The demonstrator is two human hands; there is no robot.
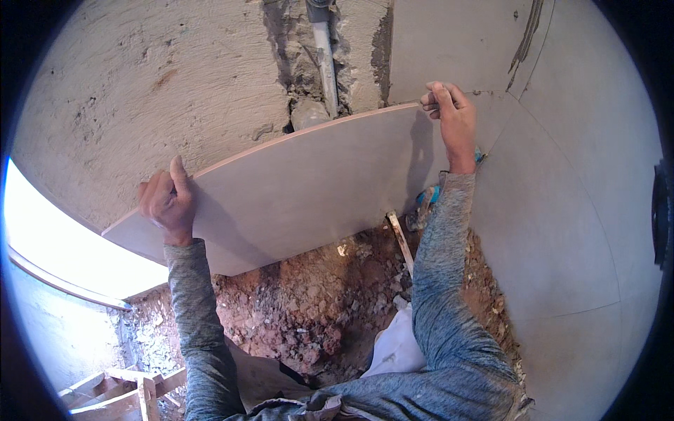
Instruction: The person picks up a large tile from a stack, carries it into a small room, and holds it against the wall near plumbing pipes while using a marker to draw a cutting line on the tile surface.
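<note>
A large grey tile [309,182] stands against the wall ahead of me, its long upper edge rising toward the right. Near the left end, my left hand [168,200] is closed over that edge, thumb pointing up and fingers curled. At the upper right corner my right hand [451,126] has its fingers bent together over the edge; the fingertips' exact contact is partly hidden. Below the tile, a thin wooden stick [400,242] leans near its lower edge. A small turquoise object [428,194] shows beside my right forearm, partly covered.
Rough plaster [175,84] covers the wall above, with a grey pipe [325,67] in a broken channel. Large tiles [562,231] line the right wall. Rubble and reddish soil [302,309] lie below. A wooden frame [144,393] stands lower left, below a bright opening [63,238].
</note>
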